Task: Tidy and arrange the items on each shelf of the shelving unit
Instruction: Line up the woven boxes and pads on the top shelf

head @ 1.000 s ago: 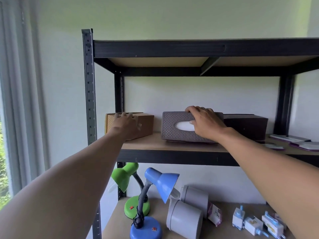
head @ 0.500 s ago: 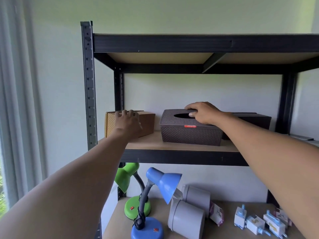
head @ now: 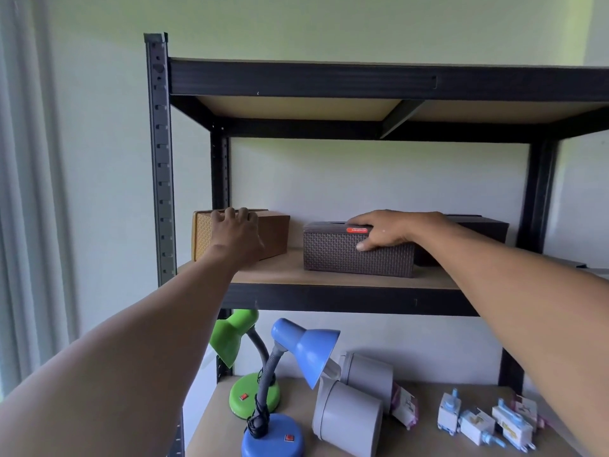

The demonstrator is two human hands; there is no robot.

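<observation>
A person reaches both arms to the middle shelf (head: 290,275) of a black metal shelving unit (head: 159,159). The right hand (head: 384,230) grips a dark woven tissue box (head: 339,255) at its right end, fingers laid over the lid and thumb pressed to the front face beneath a red label (head: 357,230). The box sits flat near the shelf's middle, apart from a tan box (head: 275,230) at the left end, over whose top front edge the left hand (head: 235,234) curls its fingers. A darker box (head: 478,225) stands just behind and to the right of the woven one.

The woven box looks like rigid moulded plastic, probably light and likely to slide readily over the wooden board; its textured sides should give fair purchase. Its lid may be loose, so holding across lid and wall together, as the right hand does, seems the safer hold. The tan box appears equally stiff and light.

On the shelf below stand a green lamp (head: 244,357) and a blue lamp (head: 296,364), grey cylinders (head: 349,417) on their sides, and small packaged items (head: 481,423).
</observation>
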